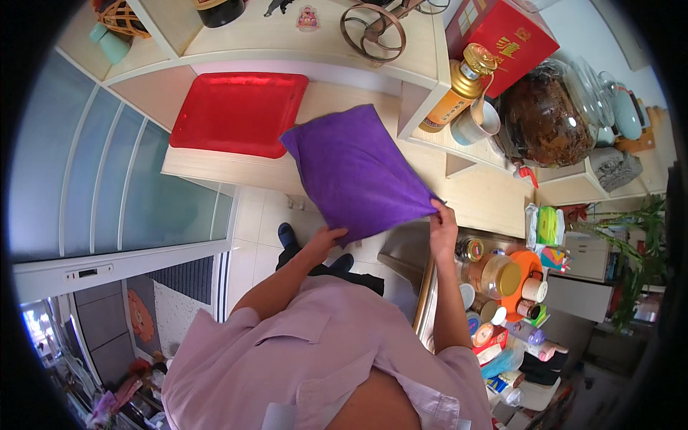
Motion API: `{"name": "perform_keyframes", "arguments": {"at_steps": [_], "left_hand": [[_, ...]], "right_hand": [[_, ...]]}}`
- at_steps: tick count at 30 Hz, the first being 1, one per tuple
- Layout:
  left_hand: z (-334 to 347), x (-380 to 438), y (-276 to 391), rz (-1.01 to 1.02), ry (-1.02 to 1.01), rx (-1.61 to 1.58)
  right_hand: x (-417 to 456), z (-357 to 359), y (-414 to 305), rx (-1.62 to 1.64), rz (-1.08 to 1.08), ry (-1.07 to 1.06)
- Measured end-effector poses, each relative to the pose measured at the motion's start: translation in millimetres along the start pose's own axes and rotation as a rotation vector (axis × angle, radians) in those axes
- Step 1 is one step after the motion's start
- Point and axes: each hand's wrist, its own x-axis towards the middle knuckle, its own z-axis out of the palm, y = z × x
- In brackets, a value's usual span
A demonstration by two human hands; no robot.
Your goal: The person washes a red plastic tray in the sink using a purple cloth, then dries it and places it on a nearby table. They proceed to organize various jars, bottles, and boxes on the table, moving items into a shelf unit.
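Observation:
A purple cloth [360,166] is spread out flat between my hands, its far part over the pale wooden counter [322,99]. My left hand [329,241] pinches the cloth's near left corner. My right hand [443,228] grips its right corner between thumb and fingers. The red plastic tray [236,115] lies on the counter to the left of the cloth, close to the cloth's far left corner. Whether the cloth touches the counter cannot be told.
Shelves above the counter hold a gold bottle [457,94], a cup with a spoon [475,126], a large glass jar [548,118], a red box [505,43] and a metal wheeled ornament [372,33]. Jars [494,275] crowd a table at right. A sliding glass door [123,172] stands left.

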Motion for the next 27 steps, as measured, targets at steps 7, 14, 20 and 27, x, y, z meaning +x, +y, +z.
{"name": "perform_keyframes", "arguments": {"at_steps": [7, 14, 20, 27], "left_hand": [[35, -114, 84, -0.111, 0.149, -0.605], [27, -117, 116, -0.027, 0.275, -0.743], [-30, -40, 133, 0.087, 0.289, -0.904], [-62, 14, 168, 0.202, 0.269, -0.994]], "right_hand": [[-16, -39, -10, -0.283, -0.087, -0.111], [44, -20, -12, 0.076, -0.036, -0.258], [127, 65, 20, 0.470, 0.301, -0.325], [203, 132, 57, 0.237, 0.211, -0.197]]}}
